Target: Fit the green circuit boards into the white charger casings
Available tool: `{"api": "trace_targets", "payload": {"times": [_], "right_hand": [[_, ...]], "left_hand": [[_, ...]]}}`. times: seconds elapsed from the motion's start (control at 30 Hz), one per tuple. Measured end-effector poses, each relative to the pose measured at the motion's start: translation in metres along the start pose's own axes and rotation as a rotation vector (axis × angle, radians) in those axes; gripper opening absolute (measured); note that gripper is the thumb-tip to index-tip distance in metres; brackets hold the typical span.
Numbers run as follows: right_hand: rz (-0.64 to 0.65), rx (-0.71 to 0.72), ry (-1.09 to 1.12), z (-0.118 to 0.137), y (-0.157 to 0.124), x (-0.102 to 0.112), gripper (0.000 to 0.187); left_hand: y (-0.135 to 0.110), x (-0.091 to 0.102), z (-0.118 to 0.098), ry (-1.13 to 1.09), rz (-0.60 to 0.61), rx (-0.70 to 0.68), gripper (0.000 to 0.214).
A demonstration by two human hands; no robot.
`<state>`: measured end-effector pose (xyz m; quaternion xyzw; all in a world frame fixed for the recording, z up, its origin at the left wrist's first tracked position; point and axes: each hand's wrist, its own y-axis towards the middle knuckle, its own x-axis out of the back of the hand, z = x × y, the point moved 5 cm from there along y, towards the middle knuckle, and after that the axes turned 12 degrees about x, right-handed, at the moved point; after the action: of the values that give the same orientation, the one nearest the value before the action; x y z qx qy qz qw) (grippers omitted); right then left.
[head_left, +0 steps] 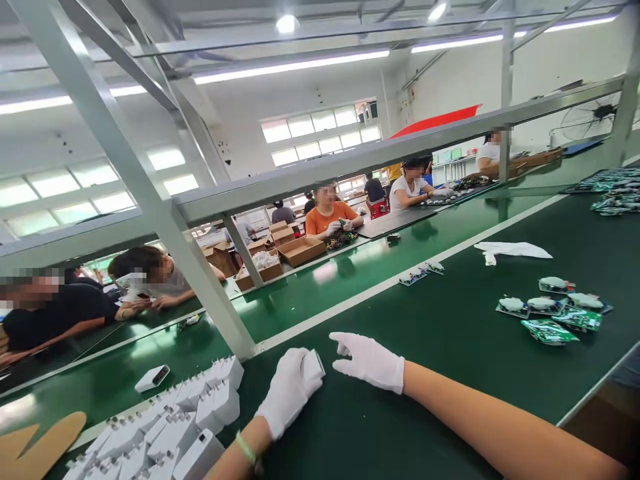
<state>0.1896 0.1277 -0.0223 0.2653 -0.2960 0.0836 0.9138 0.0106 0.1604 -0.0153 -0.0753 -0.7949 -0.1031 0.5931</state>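
Observation:
Both my hands wear white gloves and rest on the green work surface (450, 347). My left hand (290, 390) is closed round a small white plastic charger housing (317, 365) that sticks out at its fingertips. My right hand (369, 360) lies just right of it, fingers curled loosely, its fingertips close to the housing; whether they touch it I cannot tell. A pile of several white charger housings (170, 427) lies to the left of my left hand.
Several green circuit boards (550, 313) lie at the right, more boards (613, 190) at the far right. A white glove (513, 251) lies on the surface. A grey metal frame post (210, 293) stands ahead. Co-workers sit across the green conveyor (310, 293) by cardboard boxes (300, 251).

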Motion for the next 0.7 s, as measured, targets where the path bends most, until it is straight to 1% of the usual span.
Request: {"api": "trace_targets", "payload": {"times": [0.03,0.1,0.17,0.2,0.27,0.37,0.47,0.53,0.57,0.63,0.7], "right_hand": [[-0.011,-0.005,-0.021,-0.003,0.001,0.004,0.061],[-0.025,-0.013,-0.054,-0.009,0.002,0.009,0.058],[-0.039,-0.017,-0.083,-0.014,0.002,0.014,0.056],[-0.046,-0.018,-0.099,-0.017,0.003,0.016,0.055],[-0.058,-0.021,-0.13,-0.022,0.005,0.021,0.053],[-0.075,-0.031,-0.17,-0.03,0.006,0.027,0.049],[-0.079,-0.029,-0.186,-0.034,0.006,0.031,0.049],[-0.064,-0.023,-0.174,-0.036,0.004,0.03,0.05],[-0.052,-0.023,-0.164,-0.036,0.004,0.029,0.051],[-0.035,-0.033,-0.143,-0.039,0.004,0.027,0.052],[-0.025,-0.049,-0.126,-0.041,0.005,0.026,0.052]], "left_hand": [[0.021,-0.001,-0.005,0.036,-0.001,0.006,0.04],[0.06,0.0,-0.015,0.101,-0.004,0.029,0.036],[0.09,0.005,-0.023,0.158,-0.024,0.053,0.036],[0.1,0.009,-0.027,0.185,-0.036,0.06,0.036],[0.112,0.017,-0.036,0.235,-0.053,0.055,0.035],[0.115,0.027,-0.048,0.303,-0.067,0.026,0.036],[0.104,0.037,-0.047,0.372,-0.046,0.019,0.04],[0.084,0.044,-0.036,0.416,0.006,-0.006,0.046],[0.069,0.05,-0.027,0.436,0.039,-0.024,0.05],[0.031,0.065,-0.005,0.47,0.096,-0.038,0.056],[-0.013,0.086,0.018,0.506,0.12,0.004,0.059]]}}
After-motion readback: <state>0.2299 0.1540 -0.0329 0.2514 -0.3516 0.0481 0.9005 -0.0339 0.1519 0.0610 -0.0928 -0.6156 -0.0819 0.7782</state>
